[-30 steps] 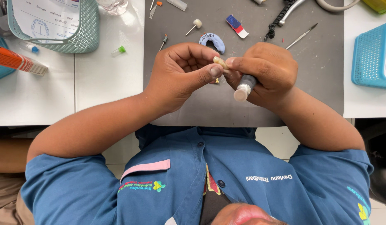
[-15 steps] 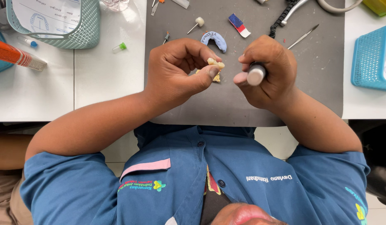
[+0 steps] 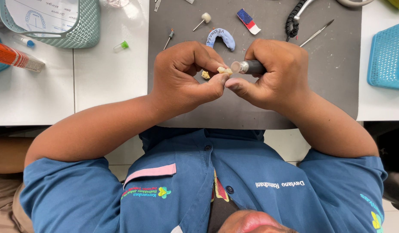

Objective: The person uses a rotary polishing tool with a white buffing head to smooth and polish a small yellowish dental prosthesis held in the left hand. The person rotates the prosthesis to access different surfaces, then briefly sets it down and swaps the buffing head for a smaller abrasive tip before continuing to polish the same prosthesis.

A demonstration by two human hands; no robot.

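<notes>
Head view: left hand (image 3: pixel 182 75) pinching a small yellowish piece (image 3: pixel 224 70). Right hand (image 3: pixel 277 71) closed around a grey tool (image 3: pixel 247 67), tip touching the piece, above a grey mat (image 3: pixel 328 77).

hidden: handpiece body (image 3: pixel 251 67) inside right hand (image 3: pixel 277 73) | cut off: blue basket (image 3: pixel 387 56)

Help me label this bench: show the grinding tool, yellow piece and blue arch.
grinding tool (image 3: pixel 250 67): head view, its grey barrel.
yellow piece (image 3: pixel 222 69): head view, its exposed top.
blue arch (image 3: pixel 228 40): head view, its right limb.
</notes>
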